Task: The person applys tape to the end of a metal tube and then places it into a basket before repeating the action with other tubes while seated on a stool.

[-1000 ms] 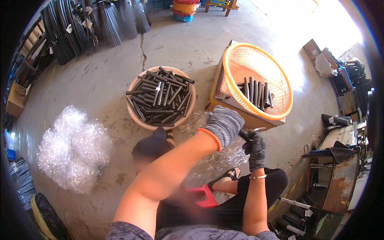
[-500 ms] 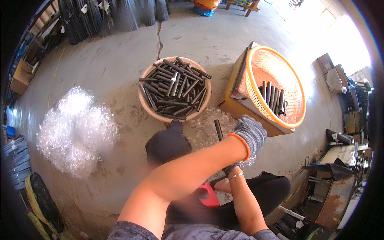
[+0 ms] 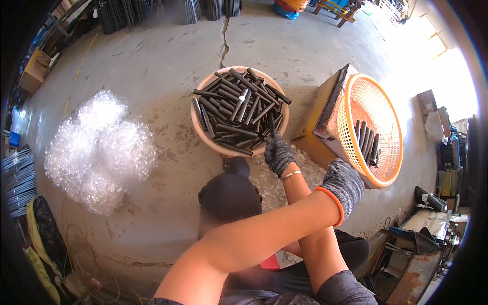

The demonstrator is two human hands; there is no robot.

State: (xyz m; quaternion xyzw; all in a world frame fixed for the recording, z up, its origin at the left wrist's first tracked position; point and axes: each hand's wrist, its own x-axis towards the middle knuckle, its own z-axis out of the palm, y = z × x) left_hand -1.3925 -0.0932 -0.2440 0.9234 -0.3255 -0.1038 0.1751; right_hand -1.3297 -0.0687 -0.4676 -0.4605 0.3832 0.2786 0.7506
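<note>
From person (image 3: 274,226): tub (image 3: 209,142) at twelve o'clock, tubes (image 3: 235,99) heaped inside; basket (image 3: 398,119) at one, on box (image 3: 316,109), tubes within; plastic heap (image 3: 104,152) at ten.

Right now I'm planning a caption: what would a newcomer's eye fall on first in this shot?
Probably the glittering heap of clear plastic on the floor at left. Next, the pinkish basin of black tubes at upper centre and the tilted orange basket to its right. Below, the forearms cross: the gloved right hand is at the basin's near edge, the gloved left hand near the basket.
</note>
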